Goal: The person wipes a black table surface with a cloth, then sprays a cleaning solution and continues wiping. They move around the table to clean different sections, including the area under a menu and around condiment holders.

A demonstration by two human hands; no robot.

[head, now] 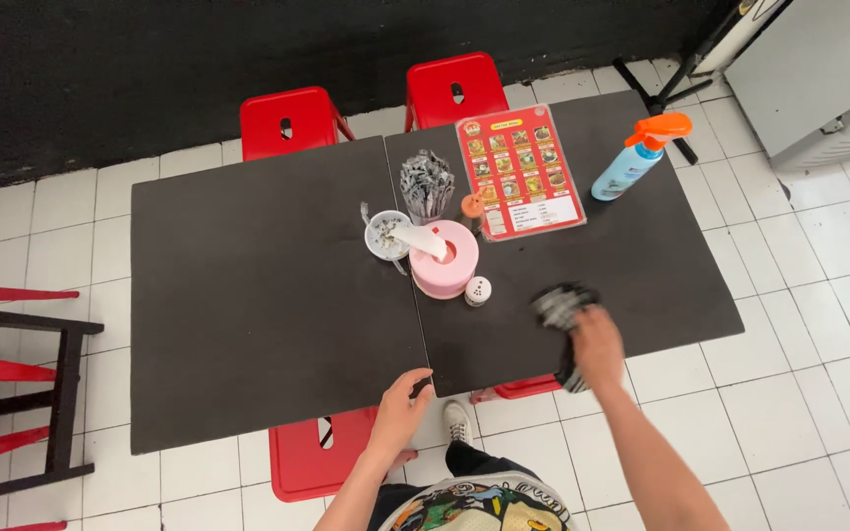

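Hands on black table, seemingly.

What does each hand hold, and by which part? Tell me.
The right hand grips a dark cloth by its near end. The left hand holds nothing, resting on the table edge.

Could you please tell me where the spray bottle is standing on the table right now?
In the head view, the spray bottle stands at the far right of the black table, just right of the red menu card.

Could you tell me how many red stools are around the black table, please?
4: two at the far edge, one at the near edge, and one mostly hidden under the table. More may be hidden.
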